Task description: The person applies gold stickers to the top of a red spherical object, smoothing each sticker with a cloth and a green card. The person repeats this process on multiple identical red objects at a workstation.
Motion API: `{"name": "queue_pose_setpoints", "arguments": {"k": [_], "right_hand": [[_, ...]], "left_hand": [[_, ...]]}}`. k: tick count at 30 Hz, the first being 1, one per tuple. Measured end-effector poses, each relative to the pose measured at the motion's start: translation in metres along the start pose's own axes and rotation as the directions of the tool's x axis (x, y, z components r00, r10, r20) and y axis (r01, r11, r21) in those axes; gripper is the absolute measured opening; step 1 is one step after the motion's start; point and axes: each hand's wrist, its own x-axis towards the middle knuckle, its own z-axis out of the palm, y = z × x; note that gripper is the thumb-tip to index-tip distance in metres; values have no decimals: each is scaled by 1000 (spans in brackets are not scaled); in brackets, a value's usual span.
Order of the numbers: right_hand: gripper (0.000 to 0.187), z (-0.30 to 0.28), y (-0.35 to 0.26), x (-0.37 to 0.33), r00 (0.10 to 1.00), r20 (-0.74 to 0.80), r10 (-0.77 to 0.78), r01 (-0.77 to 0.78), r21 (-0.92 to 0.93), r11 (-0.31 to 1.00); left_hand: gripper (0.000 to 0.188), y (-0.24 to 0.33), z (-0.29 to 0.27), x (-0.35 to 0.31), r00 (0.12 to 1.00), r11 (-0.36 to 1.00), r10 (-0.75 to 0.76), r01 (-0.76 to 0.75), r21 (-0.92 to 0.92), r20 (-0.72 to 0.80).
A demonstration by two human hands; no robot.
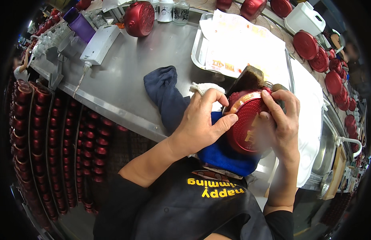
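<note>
A round, dark red metallic jar point(239, 134) with a dotted texture and gold marking sits tilted before me on a bright blue cloth pad point(229, 164). Across its upper side curves a thin, shiny, gold-orange decal strip point(246, 99). My left hand point(197, 120) has its thumb and bent index finger at the strip's left end, the thumb resting against the jar. My right hand point(286, 120) has its index fingertip on the strip's right end, with the thumb bent below, over the jar's face. Behind the jar stands a worn brown block point(251, 76).
A navy cloth point(163, 92) and a white rag point(207, 87) lie left of the jar. Beyond is a metal tray point(199, 56) with white decal sheets point(249, 40). A white nozzled bottle point(100, 46) lies far left. Red jars point(138, 20) stand around; several racked columns fill the lower left.
</note>
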Motion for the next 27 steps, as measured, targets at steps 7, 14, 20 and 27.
{"name": "queue_pose_setpoints", "arguments": {"k": [7, 14, 20, 27], "right_hand": [[42, 2, 1, -2, 1000, 5, 6, -6, -16, 1000], [39, 4, 1, -3, 1000, 3, 2, -2, -31, 1000], [38, 4, 2, -4, 1000, 5, 4, -4, -35, 999], [38, 4, 2, -4, 1000, 6, 16, -16, -14, 1000]], "left_hand": [[19, -9, 0, 0, 987, 986, 149, -144, 81, -63], [20, -3, -11, -1, 961, 909, -201, 255, -328, 190], [26, -1, 1, -13, 992, 984, 114, -105, 142, -61], [18, 2, -1, -19, 995, 995, -68, 73, -64, 80]]}}
